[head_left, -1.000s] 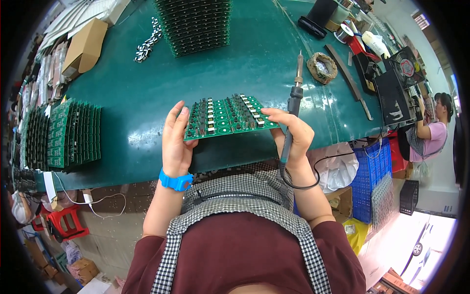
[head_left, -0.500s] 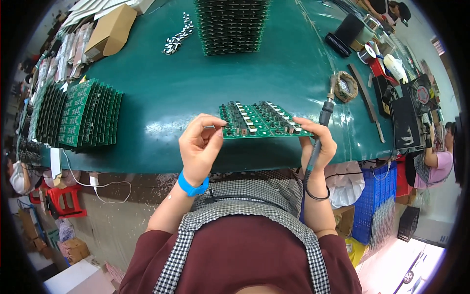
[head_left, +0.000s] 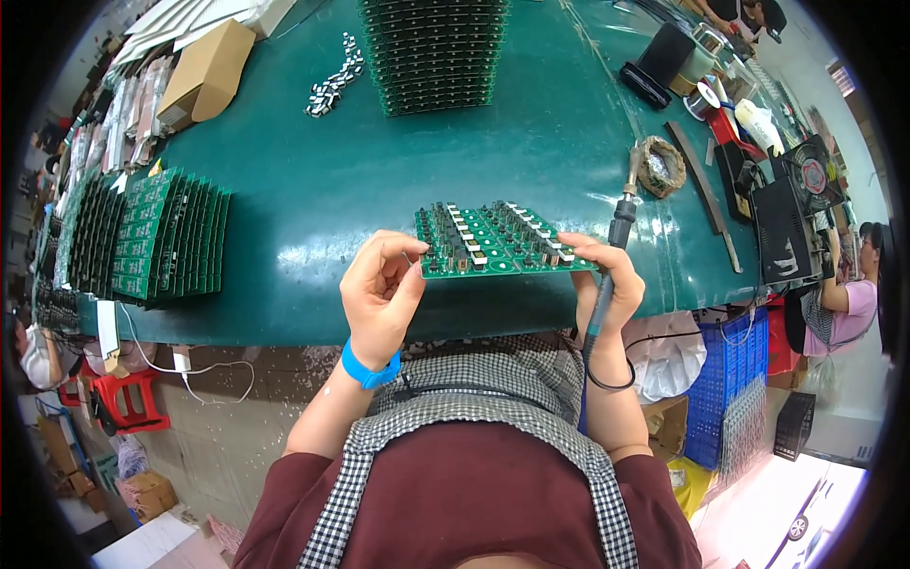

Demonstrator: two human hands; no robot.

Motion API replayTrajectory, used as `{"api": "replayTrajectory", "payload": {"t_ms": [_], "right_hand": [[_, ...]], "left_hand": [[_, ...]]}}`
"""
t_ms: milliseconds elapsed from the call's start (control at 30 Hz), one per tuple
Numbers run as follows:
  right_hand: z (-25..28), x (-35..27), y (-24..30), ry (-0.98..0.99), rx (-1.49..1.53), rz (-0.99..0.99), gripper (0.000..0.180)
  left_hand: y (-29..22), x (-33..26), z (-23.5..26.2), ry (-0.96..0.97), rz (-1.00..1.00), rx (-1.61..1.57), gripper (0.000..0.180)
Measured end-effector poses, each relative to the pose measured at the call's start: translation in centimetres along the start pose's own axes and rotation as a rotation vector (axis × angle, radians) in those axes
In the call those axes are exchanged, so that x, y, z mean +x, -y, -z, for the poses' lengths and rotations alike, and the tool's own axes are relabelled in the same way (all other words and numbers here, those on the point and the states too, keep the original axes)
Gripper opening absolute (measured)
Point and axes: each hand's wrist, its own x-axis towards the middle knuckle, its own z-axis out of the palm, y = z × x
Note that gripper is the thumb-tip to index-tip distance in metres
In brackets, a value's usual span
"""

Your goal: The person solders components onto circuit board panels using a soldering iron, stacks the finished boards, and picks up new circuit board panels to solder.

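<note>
Just right of the frame's centre, the right hand (head_left: 622,292) grips a green rectangular circuit board (head_left: 490,239) and a black-handled soldering iron (head_left: 621,224). The left hand (head_left: 377,292), outstretched a second ago, now curls against the board's left corner; whether it grips is unclear.

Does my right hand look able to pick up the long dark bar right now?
Probably not: the right hand holds the soldering iron and the circuit board by its right edge, so the hand likely needs freeing first.

circuit board (head_left: 498,242): underside hidden | board stack (head_left: 434,59): top cut off | black-and-white pieces (head_left: 331,90): too small to identify
</note>
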Motion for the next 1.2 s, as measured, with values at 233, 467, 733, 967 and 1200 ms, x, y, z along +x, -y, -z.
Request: {"api": "replayTrajectory", "payload": {"t_ms": [233, 467, 733, 967, 1200], "right_hand": [[0.0, -0.3, -0.2, 0.005, 0.004, 0.020, 0.025], [-0.1, -0.5, -0.3, 0.002, -0.028, 0.073, 0.028], [-0.3, -0.4, 0.1, 0.067, -0.038, 0.053, 0.026], [0.0, -0.6, 0.1, 0.085, -0.053, 0.056, 0.026], [-0.2, -0.5, -0.4, 0.044, -0.064, 0.121, 0.032]], "left_hand": [[0.3, -0.2, 0.3, 0.010, 0.008, 0.008, 0.015], [0.4, 0.5, 1.9, 0.102, 0.023, 0.310, 0.016], [2.1, 9.5, 3.1, 0.458, 0.309, 0.440, 0.017], [2.2, 11.5, 1.5, 0.657, 0.410, 0.453, 0.016], [2.2, 12.4, 1.1, 0.766, 0.344, 0.587, 0.017]]}}
